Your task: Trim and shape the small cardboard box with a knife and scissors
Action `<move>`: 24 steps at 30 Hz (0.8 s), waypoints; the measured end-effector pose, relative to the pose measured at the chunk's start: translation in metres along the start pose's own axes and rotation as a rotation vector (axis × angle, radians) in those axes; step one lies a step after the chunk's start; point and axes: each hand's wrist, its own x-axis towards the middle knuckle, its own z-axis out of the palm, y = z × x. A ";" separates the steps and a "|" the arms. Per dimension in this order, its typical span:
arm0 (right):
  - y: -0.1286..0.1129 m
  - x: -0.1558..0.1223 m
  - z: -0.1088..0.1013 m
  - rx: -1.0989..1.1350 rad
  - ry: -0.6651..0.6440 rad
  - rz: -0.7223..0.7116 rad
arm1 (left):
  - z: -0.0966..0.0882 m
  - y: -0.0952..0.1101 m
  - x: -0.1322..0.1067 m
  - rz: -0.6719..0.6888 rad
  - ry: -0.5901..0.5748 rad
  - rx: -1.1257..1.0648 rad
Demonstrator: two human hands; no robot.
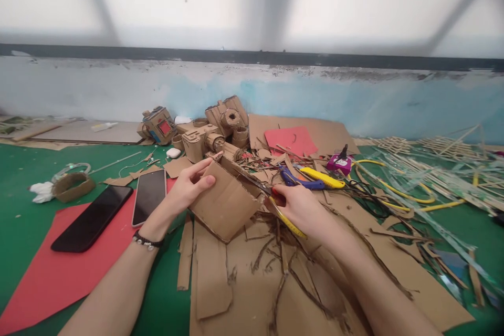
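Observation:
A small open box of brown cardboard (226, 202) is tilted above the work surface, its opening facing up and right. My left hand (197, 184) grips its left upper edge, thumb on the near face and fingers behind. At the opposite side, my right hand (297, 207) is closed around yellow-handled scissors (289, 220), partly hidden by the fingers. Their dark metal blade (255, 182) reaches in at the box's upper rim. Cardboard sheets (244, 294) with torn edges and dark strips lie under both hands.
Two phones (92, 219) rest on red paper (59, 268) at left. Behind are cardboard camera-like models (200, 142). A yellow utility knife (323, 177), a blue-handled tool (293, 178), a purple plug block (339, 164) and a yellow cable (425, 189) lie right. Thin sticks (444, 163) spread beyond.

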 end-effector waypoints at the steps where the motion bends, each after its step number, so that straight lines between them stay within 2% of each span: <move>1: -0.001 0.000 -0.001 -0.013 -0.005 0.023 | 0.000 0.001 0.000 -0.010 0.006 0.005; 5: 0.001 0.000 -0.002 0.007 0.034 0.065 | -0.002 0.002 0.000 -0.038 0.037 0.023; 11: 0.026 0.002 0.003 0.423 -0.057 -0.064 | -0.005 -0.004 0.001 -0.030 0.022 0.002; 14: 0.034 0.001 0.004 0.511 -0.076 -0.088 | -0.007 -0.006 0.001 -0.024 0.008 -0.009; 19: 0.036 -0.004 0.000 0.491 -0.095 -0.178 | -0.009 -0.006 0.000 -0.029 0.010 -0.028; 24: 0.030 -0.007 -0.006 0.401 -0.123 -0.176 | -0.009 -0.001 -0.002 -0.071 -0.023 0.011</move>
